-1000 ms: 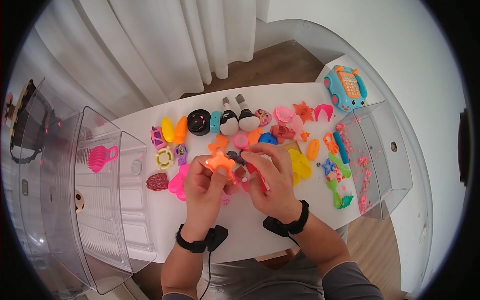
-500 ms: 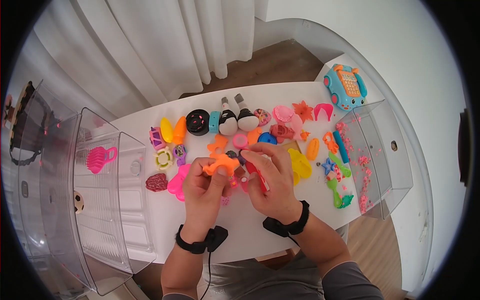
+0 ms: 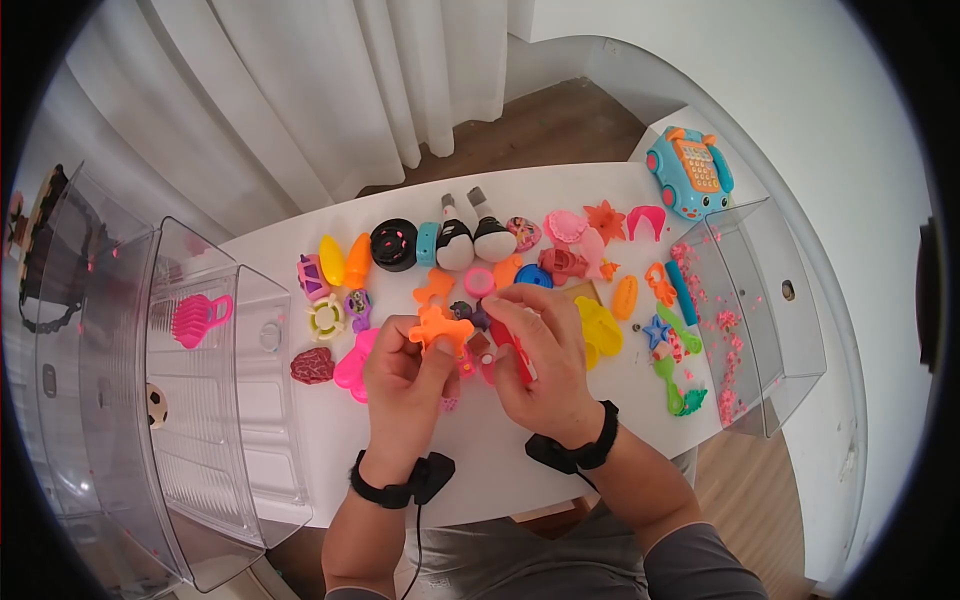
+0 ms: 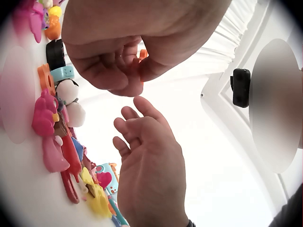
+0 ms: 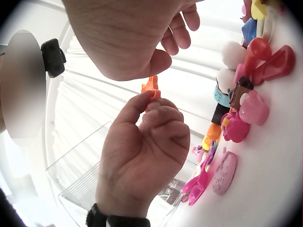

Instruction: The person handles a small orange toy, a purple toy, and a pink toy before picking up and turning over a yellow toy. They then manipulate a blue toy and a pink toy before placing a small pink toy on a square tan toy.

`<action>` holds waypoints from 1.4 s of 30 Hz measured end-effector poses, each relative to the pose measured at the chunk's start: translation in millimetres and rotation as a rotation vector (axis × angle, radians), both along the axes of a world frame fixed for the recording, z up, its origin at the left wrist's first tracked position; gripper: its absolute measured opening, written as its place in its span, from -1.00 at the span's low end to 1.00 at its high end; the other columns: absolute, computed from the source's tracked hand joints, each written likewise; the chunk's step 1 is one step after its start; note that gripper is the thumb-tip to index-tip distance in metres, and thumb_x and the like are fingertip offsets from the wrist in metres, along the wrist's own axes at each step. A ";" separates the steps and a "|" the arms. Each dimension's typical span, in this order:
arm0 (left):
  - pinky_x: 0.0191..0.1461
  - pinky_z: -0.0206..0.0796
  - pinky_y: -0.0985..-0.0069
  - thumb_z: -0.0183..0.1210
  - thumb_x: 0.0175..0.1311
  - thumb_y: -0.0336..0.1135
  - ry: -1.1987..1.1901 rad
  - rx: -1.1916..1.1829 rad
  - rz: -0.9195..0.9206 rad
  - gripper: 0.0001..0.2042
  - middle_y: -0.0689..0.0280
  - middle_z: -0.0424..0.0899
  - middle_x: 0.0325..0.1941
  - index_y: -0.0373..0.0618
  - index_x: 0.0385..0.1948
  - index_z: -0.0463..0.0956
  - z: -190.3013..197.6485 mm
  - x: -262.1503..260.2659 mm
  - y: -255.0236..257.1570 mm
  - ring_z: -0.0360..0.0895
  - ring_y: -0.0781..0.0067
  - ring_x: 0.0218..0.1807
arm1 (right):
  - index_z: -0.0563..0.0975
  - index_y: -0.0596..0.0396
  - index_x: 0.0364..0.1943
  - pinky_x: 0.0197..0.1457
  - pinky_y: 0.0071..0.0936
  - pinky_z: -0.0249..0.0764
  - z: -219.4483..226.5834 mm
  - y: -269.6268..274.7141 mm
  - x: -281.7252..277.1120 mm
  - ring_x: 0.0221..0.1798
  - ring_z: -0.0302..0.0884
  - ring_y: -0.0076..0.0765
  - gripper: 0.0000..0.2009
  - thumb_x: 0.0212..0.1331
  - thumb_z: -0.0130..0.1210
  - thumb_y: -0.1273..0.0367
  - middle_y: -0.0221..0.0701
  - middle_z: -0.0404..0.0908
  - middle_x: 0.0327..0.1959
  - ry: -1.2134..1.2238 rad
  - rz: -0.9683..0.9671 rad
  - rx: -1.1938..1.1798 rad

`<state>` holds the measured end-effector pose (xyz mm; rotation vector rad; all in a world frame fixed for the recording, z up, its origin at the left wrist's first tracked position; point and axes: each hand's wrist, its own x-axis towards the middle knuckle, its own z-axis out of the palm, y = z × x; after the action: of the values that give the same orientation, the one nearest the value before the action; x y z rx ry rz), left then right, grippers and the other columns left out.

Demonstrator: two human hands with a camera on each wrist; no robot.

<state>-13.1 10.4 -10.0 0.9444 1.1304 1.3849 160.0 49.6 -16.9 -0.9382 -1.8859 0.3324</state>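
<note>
An orange toy piece point(image 3: 441, 328) with rounded lobes is pinched between thumb and fingers of the left hand point(image 3: 405, 385), above the table. The right hand point(image 3: 550, 375) hovers just to its right with relaxed, slightly bent fingers and nothing in them. In the right wrist view the orange piece point(image 5: 150, 86) sticks up from the left hand point(image 5: 144, 151), below the right hand point(image 5: 137, 38). The left wrist view shows the left hand point(image 4: 137, 42) covering most of the piece, with the right hand point(image 4: 154, 165) apart from it. Below the hands lies a red toy point(image 3: 513, 345).
Many toys cover the white table point(image 3: 480, 480), among them a black wheel point(image 3: 394, 245), yellow piece point(image 3: 599, 328) and pink toy point(image 3: 355, 367). Clear bins stand left point(image 3: 215, 430) and right point(image 3: 790, 350). A blue toy phone point(image 3: 692, 175) stands at the back right.
The orange piece has been turned and tilted slightly in the left hand's fingers. The right hand has stayed almost still beside it.
</note>
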 end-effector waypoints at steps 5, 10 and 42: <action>-0.37 0.40 0.67 0.18 0.56 -0.38 0.012 0.036 0.024 -0.86 0.27 0.74 -0.18 -0.16 -0.02 0.43 -7.6 -1.5 3.1 0.56 0.68 -0.40 | 0.59 0.12 0.13 0.13 -0.10 0.44 -0.1 0.2 -0.2 0.05 0.53 0.07 -0.45 -0.09 0.13 0.64 -0.15 0.58 0.09 -0.003 0.009 0.000; -0.36 0.40 0.68 0.20 0.55 -0.38 -0.079 0.009 0.013 -0.85 0.28 0.73 -0.17 -0.16 -0.03 0.44 0.3 4.5 1.5 0.57 0.67 -0.39 | 0.59 0.11 0.14 0.14 -0.09 0.44 -0.8 0.5 -0.3 0.06 0.53 0.08 -0.45 -0.08 0.13 0.64 -0.15 0.58 0.10 -0.003 0.010 0.004; -0.30 0.46 0.64 0.14 0.59 -0.36 -0.014 0.004 -0.006 -0.87 0.31 0.70 -0.18 -0.17 -0.01 0.43 -2.0 0.8 0.8 0.60 0.66 -0.35 | 0.60 0.03 0.21 0.12 -0.11 0.44 -5.8 1.6 -0.3 0.04 0.52 0.07 -0.39 -0.09 0.15 0.64 -0.15 0.57 0.12 -0.022 0.020 0.013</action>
<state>-12.3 11.2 -12.0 0.9388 1.1136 1.3876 159.7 51.2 -22.7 -0.9180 -1.9163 0.3230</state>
